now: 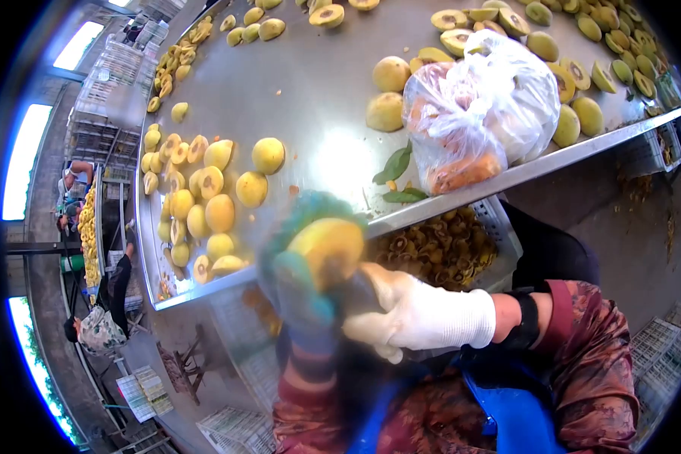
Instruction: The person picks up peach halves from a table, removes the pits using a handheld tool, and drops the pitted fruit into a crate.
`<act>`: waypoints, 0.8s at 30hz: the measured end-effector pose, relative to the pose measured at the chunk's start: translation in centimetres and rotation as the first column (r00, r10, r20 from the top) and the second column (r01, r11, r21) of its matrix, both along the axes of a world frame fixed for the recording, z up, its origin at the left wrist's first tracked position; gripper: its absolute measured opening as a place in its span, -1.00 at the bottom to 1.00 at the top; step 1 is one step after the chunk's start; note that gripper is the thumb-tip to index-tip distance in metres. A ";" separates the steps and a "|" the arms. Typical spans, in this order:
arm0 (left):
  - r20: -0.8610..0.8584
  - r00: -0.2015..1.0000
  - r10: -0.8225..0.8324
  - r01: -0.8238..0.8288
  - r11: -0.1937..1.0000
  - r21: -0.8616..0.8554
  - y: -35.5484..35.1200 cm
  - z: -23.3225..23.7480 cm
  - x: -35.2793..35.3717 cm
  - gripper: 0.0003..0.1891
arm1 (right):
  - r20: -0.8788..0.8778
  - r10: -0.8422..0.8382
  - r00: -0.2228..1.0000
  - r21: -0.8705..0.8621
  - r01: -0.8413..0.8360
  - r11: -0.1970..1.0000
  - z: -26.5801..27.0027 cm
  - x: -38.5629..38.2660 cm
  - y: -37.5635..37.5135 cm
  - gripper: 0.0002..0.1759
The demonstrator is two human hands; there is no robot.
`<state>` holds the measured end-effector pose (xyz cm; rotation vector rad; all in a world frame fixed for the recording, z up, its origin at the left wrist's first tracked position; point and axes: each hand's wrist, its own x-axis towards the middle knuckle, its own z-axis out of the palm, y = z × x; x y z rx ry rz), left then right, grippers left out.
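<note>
My left hand (303,265), in a blurred green glove, is wrapped round a yellow fruit half (328,248) in front of the metal table's near edge (401,217). The fruit's darker middle faces my right hand. In a white glove, my right hand (401,306) has its fingers bent close beside the fruit; motion blur hides what they hold, if anything. Beneath the table edge, a crate holds many brown, scooped-looking pieces (450,246).
Yellow fruit halves (219,213) lie at the table's left. A plastic bag (484,106) and green leaves (396,163) rest near its front edge, with more fruit (590,116) at right. Other people (102,329) are at far left, near stacked crates (113,76).
</note>
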<state>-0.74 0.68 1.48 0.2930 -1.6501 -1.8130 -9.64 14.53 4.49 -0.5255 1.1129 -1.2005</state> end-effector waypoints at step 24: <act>0.434 0.885 0.169 -0.001 0.933 -0.360 -2.9 -3.5 2.5 -0.54 | -0.139 -0.142 0.980 -0.131 0.124 0.984 -1.4 1.2 0.3 -0.78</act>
